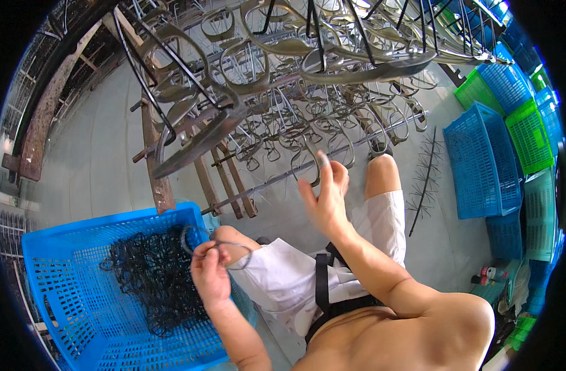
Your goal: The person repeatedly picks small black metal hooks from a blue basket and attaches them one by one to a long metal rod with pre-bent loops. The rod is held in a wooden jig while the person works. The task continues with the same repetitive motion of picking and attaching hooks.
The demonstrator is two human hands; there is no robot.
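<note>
In my left hand point(210, 275) is a thin dark eyeglass-like frame point(241, 258), its two loops showing on either side of my pinched fingers. That hand is beside the blue basket point(119, 217), over my bent knee. Inside the basket lies a tangled pile of similar dark frames point(156, 278). My right hand point(328, 201) reaches up with thumb and forefinger apart. Its forefinger tip overlaps a grey frame point(312, 148) on the lower rack; whether it touches cannot be made out.
Rows of grey loop-shaped frames point(246, 68) hang from the rack overhead. Rusty rack legs point(153, 139) stand at left. A bristled rod point(426, 179) lies on the floor. Blue crates point(481, 162) and green crates point(530, 137) are stacked at right.
</note>
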